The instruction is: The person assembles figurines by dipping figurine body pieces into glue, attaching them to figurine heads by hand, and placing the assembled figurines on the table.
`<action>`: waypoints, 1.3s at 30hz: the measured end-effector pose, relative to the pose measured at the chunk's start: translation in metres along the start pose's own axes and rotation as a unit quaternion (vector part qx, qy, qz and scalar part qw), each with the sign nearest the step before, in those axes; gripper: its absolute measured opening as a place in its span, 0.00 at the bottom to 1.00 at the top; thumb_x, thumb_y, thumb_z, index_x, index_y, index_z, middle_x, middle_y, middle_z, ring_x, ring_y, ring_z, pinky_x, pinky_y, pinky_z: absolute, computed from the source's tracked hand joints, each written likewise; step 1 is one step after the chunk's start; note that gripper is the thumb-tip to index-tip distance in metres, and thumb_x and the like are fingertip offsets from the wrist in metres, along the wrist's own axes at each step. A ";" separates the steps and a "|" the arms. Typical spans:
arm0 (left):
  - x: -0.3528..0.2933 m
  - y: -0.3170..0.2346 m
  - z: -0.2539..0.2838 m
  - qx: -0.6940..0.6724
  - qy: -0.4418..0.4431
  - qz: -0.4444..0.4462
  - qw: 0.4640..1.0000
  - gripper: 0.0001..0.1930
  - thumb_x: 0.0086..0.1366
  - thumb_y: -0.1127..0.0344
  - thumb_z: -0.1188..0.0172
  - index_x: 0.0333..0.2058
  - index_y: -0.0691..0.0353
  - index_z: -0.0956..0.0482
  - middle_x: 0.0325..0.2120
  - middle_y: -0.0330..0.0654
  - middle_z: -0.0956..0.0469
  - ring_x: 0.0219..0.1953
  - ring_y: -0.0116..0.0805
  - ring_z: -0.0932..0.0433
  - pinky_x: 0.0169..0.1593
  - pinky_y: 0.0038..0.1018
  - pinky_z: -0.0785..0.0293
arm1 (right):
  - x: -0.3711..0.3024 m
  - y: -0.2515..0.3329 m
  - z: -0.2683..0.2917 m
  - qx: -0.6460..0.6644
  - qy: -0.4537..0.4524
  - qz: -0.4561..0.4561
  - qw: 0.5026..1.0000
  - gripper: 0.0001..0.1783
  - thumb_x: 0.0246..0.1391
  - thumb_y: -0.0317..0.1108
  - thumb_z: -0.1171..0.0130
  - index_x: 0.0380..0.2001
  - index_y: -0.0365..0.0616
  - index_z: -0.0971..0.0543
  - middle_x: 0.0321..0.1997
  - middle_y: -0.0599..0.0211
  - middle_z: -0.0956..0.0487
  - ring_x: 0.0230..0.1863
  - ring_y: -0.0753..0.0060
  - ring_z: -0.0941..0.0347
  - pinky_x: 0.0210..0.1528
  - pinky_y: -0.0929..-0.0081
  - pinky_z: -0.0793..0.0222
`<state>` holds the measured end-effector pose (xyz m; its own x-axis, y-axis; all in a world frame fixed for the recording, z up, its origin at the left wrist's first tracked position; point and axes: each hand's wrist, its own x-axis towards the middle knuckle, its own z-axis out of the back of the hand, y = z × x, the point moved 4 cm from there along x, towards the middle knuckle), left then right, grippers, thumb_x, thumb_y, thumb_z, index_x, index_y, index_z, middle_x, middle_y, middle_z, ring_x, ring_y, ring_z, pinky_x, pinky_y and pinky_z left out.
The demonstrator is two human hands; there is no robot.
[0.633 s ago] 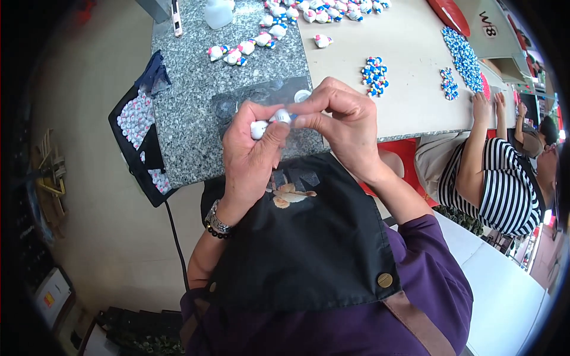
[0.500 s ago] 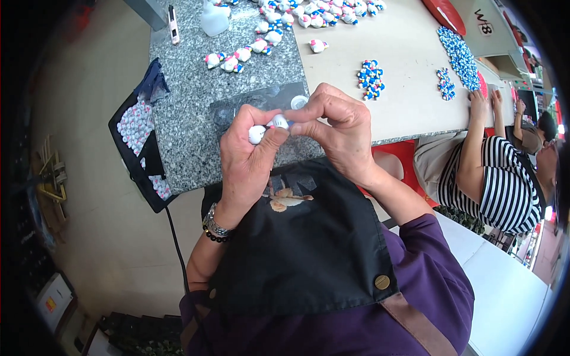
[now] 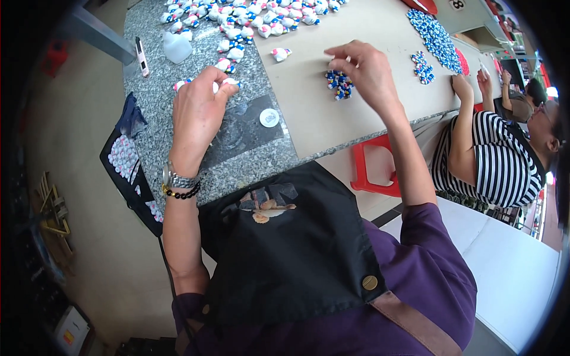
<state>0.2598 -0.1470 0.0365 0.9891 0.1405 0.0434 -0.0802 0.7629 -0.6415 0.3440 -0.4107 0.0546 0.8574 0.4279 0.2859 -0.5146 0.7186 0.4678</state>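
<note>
My left hand (image 3: 199,113) is closed around a small white figurine, only partly visible between thumb and fingers, above the speckled granite top (image 3: 160,113). Finished-looking figurines, white with blue and pink parts, lie close to it, one at the hand's far side (image 3: 224,64). My right hand (image 3: 371,74) hovers over a small pile of blue-and-white pieces (image 3: 341,89), its thumb and fingers apart and nothing seen between them. A single figurine (image 3: 281,54) lies between the two hands on the beige surface.
A dark mat (image 3: 243,127) bears a round white lid (image 3: 269,117). Beyond are many figurines (image 3: 273,21), a translucent bottle (image 3: 177,47) and a pink-and-white cutter (image 3: 142,56). Blue-and-white pieces (image 3: 436,35) are heaped farther right. A co-worker in stripes (image 3: 504,148) sits right; a red stool (image 3: 374,166) is nearer.
My hands have parted from working together over the mat. The left moved left and away with a white figurine; the right moved right to the small pile.
</note>
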 end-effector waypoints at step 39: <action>-0.108 -0.002 -0.021 -0.859 0.115 0.143 0.478 0.18 0.68 0.53 0.45 0.47 0.61 0.31 0.27 0.45 0.24 0.17 0.24 0.34 0.12 0.15 0.44 | -0.034 0.070 -0.045 0.496 0.189 -0.125 0.838 0.06 0.47 0.23 0.35 0.32 0.36 0.19 0.34 0.71 0.20 0.33 0.81 0.25 0.39 0.80 0.26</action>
<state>0.1561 -0.1768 0.0167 0.9714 -0.1401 -0.1918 -0.1919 -0.9388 -0.2860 0.2786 -0.3504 0.0405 0.7830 0.6096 -0.1237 0.0914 0.0840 0.9923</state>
